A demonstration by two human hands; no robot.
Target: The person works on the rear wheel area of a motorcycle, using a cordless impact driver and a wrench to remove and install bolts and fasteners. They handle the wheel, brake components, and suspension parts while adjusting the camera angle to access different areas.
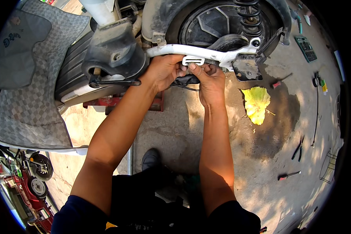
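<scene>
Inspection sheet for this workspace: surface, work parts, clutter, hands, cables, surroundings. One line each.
Surface: concrete ground, dark stain right.
Job's things: white slotted piece just below white frame tube; black wheel above.
Clutter: yellow leaf on stain; pliers, screwdriver, tool case farther right.
Hands: right hand, thumb on slotted piece; left hand beside it; grips unclear.
Cables: thin black cord or cable below the hands.
Surroundings: checkered grey cover left; red vehicle lower left.
</scene>
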